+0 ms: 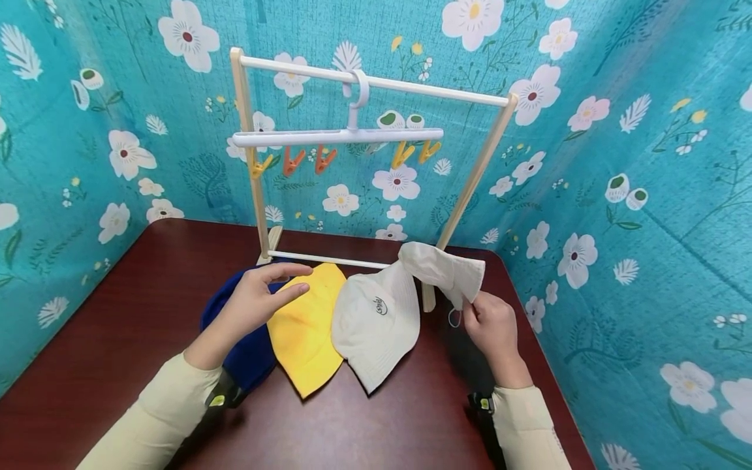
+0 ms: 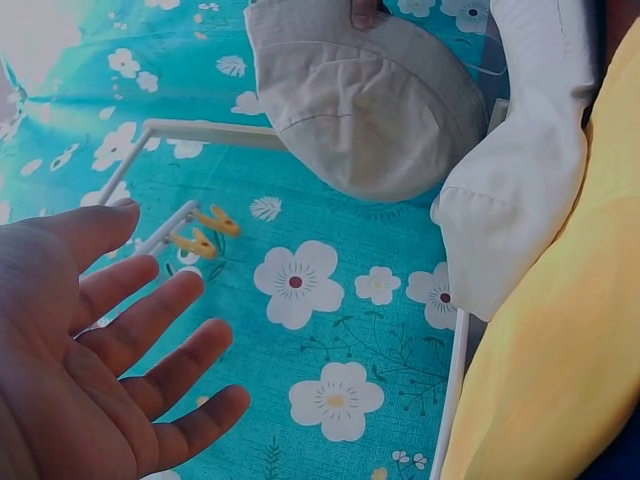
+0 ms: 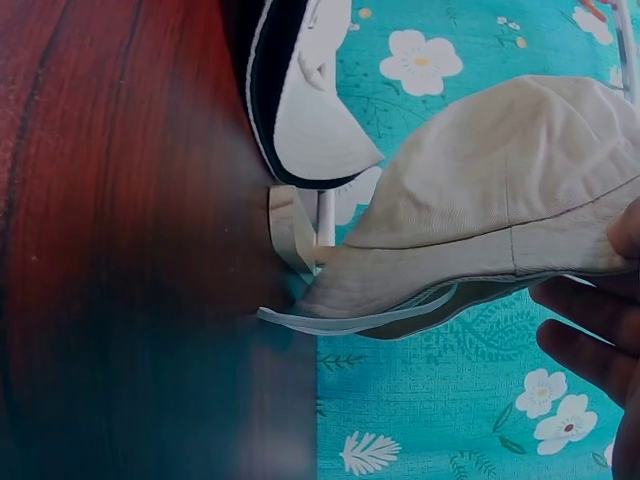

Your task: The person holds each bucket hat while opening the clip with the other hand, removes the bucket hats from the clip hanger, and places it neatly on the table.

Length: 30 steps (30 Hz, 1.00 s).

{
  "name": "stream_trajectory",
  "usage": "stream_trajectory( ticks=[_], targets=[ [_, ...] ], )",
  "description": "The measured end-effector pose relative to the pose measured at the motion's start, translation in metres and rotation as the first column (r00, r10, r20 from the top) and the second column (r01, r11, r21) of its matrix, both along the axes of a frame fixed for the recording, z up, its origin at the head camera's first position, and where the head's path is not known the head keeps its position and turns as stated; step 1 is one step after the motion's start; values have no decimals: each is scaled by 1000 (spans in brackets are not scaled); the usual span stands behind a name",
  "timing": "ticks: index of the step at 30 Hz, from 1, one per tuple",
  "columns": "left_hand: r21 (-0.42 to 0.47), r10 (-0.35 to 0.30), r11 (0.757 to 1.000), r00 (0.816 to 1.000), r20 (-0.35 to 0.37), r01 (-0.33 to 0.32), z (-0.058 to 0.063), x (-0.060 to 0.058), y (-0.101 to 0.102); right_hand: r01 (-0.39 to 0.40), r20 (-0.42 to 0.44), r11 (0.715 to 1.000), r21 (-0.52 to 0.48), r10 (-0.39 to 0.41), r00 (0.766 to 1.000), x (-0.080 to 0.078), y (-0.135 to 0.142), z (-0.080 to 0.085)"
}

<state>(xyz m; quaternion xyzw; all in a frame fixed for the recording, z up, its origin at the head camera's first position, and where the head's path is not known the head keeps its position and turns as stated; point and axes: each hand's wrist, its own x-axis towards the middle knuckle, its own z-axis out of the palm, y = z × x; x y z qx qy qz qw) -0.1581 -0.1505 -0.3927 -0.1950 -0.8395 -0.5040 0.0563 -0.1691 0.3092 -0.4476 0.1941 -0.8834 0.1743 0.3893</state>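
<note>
My right hand (image 1: pixel 492 326) pinches the brim of a beige bucket hat (image 1: pixel 443 271), holding it up at the right side of the wooden rack. In the right wrist view the hat (image 3: pixel 500 190) shows its crown, and a thin pale cord loop (image 3: pixel 350 322) hangs under its brim. My left hand (image 1: pixel 255 300) hovers over the yellow bucket hat (image 1: pixel 311 326) and the dark blue hat (image 1: pixel 249 356); the left wrist view shows its fingers (image 2: pixel 165 310) spread, with nothing in them. Beside the yellow hat lies a cream bucket hat (image 1: pixel 376 320) with small dark lettering.
Behind the hats stands a wooden rack (image 1: pixel 478 170). From its top bar hangs a white hanger (image 1: pixel 341 137) carrying orange clips (image 1: pixel 323 160) and yellow clips (image 1: pixel 402 155). The dark red table (image 1: pixel 135 313) ends at a teal flowered curtain (image 1: pixel 623 196) at the back and right.
</note>
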Motion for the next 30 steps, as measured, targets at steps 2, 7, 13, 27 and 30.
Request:
stream_trajectory(
  ticks=[2,7,13,27,30],
  targets=[
    [-2,-1,1000,1000,-4,1,1,0,0,-10,7,1000,16,10,1000,1,-2,1],
    [-3,-10,1000,1000,-2,10,1,0,0,-14,34,999,35,12,999,5,-5,1],
    [-18,-3,1000,1000,-5,3,0,0,-1,-39,62,998,41,37,997,7,-5,-2],
    [-42,-9,999,1000,-11,8,2,0,-1,-107,149,993,43,100,984,8,-2,-6],
    [-47,-7,999,1000,-9,7,1,0,-1,-114,176,993,38,106,979,9,-1,-7]
  ],
)
